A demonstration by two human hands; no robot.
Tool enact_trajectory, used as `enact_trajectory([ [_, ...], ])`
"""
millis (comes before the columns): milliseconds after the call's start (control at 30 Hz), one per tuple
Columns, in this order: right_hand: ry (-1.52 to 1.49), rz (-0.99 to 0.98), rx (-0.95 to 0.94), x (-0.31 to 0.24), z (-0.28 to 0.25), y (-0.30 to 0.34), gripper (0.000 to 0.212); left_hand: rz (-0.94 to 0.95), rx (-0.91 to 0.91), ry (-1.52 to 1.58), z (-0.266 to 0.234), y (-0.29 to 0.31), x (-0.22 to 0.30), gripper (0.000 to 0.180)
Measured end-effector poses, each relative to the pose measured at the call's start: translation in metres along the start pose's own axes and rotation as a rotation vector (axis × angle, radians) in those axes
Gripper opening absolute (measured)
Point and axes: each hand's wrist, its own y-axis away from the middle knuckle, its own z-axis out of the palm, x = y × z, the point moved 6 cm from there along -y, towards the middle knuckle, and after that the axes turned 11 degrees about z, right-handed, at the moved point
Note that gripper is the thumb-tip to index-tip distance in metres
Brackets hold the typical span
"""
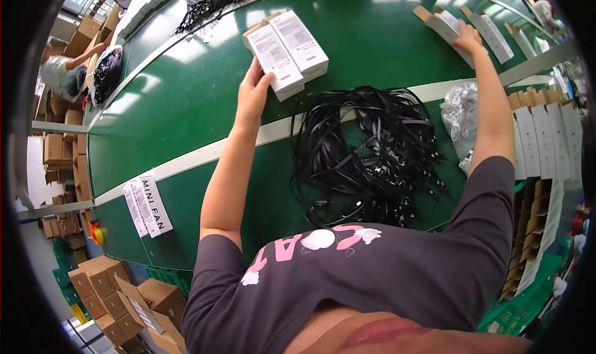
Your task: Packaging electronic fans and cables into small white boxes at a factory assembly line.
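Note:
Two white printed boxes [304, 42] lie side by side on the far part of the green table. My left hand [254, 90] holds the near-left corner of the left white box [273, 61], thumb on top and fingers along its side. At the far right my right hand [467, 39] is closed around another white box [444, 28], whose brown end flap stands open. Part of that box is hidden by the hand. Further white boxes [493, 38] with open flaps lie just to its right. Between my arms rests a tangled heap of black straps [372, 149] with small clips.
A clear plastic bag [460, 115] sits beside my right forearm. White boxes [543, 136] stand in a row at the right. Two small white boxes [148, 206] lie at the left. A pale rail [186, 160] crosses the table. Another person [59, 71] is at far left.

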Motion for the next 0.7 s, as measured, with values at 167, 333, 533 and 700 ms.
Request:
enact_trajectory([
  [167,-0.803,-0.327,-0.207,-0.211,-0.030,0.103,0.079,0.013,0.010,-0.141,0.015,-0.005,0.000,0.061],
  [333,-1.305,-0.392,-0.803,-0.360,-0.058,0.230,0.058,0.012,0.040,-0.179,-0.015,-0.004,0.003,0.053],
  [533,-1.402,-0.484,-0.287,-0.413,-0.087,0.313,0.029,0.145,0.301,-0.258,-0.071,0.037,0.066,0.062],
  [700,-1.630,-0.890,0.015,-0.358,-0.144,0.436,0.071,0.519,0.482,-0.566,-0.106,0.131,0.129,0.091],
])
